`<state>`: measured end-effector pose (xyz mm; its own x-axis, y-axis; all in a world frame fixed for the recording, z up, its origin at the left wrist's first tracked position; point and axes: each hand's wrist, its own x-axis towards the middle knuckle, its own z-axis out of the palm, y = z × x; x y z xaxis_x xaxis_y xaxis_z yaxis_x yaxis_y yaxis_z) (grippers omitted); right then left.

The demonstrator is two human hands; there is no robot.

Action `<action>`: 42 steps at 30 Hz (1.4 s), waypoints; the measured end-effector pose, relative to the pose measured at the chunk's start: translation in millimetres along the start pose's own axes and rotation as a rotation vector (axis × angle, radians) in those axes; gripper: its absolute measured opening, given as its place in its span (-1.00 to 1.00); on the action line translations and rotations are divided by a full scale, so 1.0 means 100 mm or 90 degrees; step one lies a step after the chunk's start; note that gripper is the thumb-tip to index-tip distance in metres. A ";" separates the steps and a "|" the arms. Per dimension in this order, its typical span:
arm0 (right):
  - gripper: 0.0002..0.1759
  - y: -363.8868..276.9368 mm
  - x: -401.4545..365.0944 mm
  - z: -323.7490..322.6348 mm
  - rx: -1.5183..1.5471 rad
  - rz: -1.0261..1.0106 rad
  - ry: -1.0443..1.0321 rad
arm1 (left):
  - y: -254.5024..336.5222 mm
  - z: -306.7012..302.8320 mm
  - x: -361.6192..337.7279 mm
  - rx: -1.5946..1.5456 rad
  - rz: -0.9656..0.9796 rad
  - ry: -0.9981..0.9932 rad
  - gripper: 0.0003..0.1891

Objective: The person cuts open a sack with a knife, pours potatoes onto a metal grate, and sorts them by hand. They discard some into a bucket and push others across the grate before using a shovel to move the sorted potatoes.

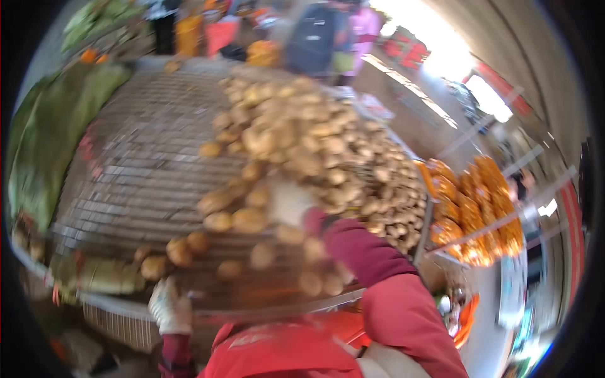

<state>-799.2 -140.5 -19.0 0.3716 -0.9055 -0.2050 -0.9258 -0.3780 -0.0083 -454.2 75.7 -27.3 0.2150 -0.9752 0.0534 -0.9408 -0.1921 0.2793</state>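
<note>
In the head view, my right hand (290, 202), in a whitish glove, reaches over the potatoes (328, 143) piled on a slatted table (145, 154). Motion smears its fingers, and I cannot tell whether it holds a potato. Several loose potatoes lie around it, among them a larger potato (250, 220) just to its left. My left hand (169, 307), also gloved, is at the table's front rim, fingers stretched toward a potato (155, 268) close beyond them. Nothing shows in this hand.
A green sheet (47, 135) drapes the table's left side, and a rolled greenish bundle (101, 275) lies at the front left corner. Orange-filled bags (476, 211) are stacked on the right. People (312, 41) stand beyond the far edge, by an orange-filled bag (263, 53).
</note>
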 end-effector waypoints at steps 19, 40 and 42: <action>-0.08 -0.17 -0.58 -0.11 -0.072 0.027 -0.117 | -0.04 -0.03 0.01 -0.046 0.049 0.042 -0.82; -0.40 -0.98 0.41 -0.39 0.028 -0.149 -0.102 | -0.06 0.02 0.02 -0.050 0.014 0.034 -0.82; -0.46 -0.71 0.05 -0.23 0.059 -0.155 -0.053 | -0.08 0.02 0.02 -0.065 0.022 0.034 -0.82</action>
<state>-730.1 -122.9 3.3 0.5804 -0.7698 -0.2654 -0.8138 -0.5597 -0.1563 -446.8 74.9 -31.5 0.1990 -0.9732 0.1148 -0.9168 -0.1436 0.3726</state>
